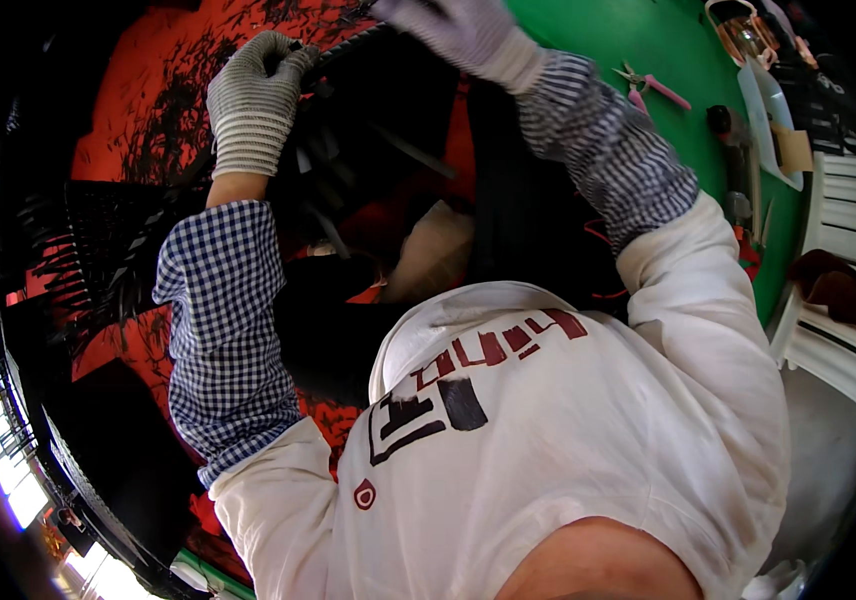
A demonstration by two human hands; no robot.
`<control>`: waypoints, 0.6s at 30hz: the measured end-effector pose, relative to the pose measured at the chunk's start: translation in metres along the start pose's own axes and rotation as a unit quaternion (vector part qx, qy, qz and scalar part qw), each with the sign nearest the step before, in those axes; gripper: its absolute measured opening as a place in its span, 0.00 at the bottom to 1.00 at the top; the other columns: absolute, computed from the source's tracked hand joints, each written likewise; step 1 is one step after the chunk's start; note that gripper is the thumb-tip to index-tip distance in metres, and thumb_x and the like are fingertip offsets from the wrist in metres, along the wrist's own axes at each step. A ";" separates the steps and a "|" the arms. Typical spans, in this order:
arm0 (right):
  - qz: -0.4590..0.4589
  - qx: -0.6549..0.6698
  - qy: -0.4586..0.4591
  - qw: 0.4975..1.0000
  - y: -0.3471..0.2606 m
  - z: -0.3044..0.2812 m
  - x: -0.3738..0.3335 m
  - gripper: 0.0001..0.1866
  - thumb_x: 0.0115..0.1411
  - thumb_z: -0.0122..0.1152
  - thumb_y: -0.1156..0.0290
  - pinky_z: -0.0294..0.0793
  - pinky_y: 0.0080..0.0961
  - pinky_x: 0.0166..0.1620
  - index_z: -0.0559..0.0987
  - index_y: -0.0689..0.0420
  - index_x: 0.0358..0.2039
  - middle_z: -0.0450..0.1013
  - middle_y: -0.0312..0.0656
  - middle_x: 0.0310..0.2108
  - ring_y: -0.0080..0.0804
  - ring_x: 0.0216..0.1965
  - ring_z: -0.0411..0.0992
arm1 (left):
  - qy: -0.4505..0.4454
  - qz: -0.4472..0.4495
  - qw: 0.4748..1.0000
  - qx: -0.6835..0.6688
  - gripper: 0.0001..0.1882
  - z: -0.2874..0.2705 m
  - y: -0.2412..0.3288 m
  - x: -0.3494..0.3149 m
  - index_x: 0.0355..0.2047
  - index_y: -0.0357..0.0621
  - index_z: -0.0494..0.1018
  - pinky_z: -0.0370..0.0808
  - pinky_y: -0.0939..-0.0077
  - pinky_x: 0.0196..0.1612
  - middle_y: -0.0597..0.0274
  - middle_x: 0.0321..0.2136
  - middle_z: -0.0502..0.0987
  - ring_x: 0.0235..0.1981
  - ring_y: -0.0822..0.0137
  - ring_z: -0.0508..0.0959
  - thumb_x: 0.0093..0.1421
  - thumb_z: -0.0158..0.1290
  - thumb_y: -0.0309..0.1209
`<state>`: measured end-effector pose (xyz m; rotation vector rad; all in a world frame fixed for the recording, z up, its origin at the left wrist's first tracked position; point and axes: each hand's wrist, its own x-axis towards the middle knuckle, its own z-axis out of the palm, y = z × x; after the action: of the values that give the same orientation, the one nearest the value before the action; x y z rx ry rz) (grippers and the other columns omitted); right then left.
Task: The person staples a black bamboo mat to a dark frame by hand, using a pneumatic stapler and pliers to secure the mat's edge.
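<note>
My left hand (253, 105), in a grey-white knit glove, is closed in a pinch near the top of the view. From its fingertips a thin black strip (348, 45) runs up to the right. My right hand (463, 35), also gloved, is near that strip's other end. The top edge cuts it off and its fingers are smeared, so its grip does not show. Dark material hangs below both hands, with several short grey-black strips (408, 150) loose around it. Checked sleeve covers reach up both forearms.
Black scraps (178, 110) litter the red surface. On the green surface at right lie pink-handled nippers (653, 88) and a dark-handled tool (733, 160). A pale tray (770, 120) sits further right, above white slats (848, 205). Black bristly pieces (98, 240) are stacked at left.
</note>
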<state>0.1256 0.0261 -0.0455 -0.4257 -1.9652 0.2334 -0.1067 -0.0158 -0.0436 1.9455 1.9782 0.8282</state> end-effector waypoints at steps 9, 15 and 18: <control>0.153 -0.583 -0.038 0.797 0.009 -0.240 -0.147 0.14 0.63 0.59 0.66 0.73 0.35 0.54 0.79 0.53 0.48 0.76 0.42 0.48 0.45 0.49 0.73 | 0.111 0.096 0.985 -0.094 0.07 0.005 0.001 -0.012 0.34 0.43 0.81 0.79 0.78 0.32 0.65 0.29 0.82 0.28 0.74 0.79 0.58 0.64 0.32; 0.445 -0.733 -0.002 0.514 -0.042 -0.354 -0.268 0.34 0.62 0.54 0.40 0.70 0.49 0.55 0.70 0.51 0.60 0.71 0.54 0.55 0.54 0.53 0.71 | 0.081 0.089 0.973 -0.198 0.11 0.009 -0.009 -0.004 0.33 0.44 0.82 0.78 0.74 0.33 0.65 0.26 0.80 0.27 0.72 0.79 0.57 0.65 0.38; 0.598 -0.657 -0.050 0.456 -0.051 -0.356 -0.292 0.37 0.63 0.49 0.37 0.69 0.49 0.57 0.65 0.49 0.64 0.68 0.54 0.59 0.54 0.57 0.69 | 0.048 0.041 0.990 -0.128 0.12 0.003 -0.007 0.000 0.34 0.46 0.82 0.78 0.73 0.34 0.66 0.25 0.80 0.26 0.72 0.78 0.57 0.65 0.40</control>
<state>0.5484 -0.1462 -0.1228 -2.8362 -1.1122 -0.5271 -0.1108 -0.0148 -0.0503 1.8788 1.7493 1.1547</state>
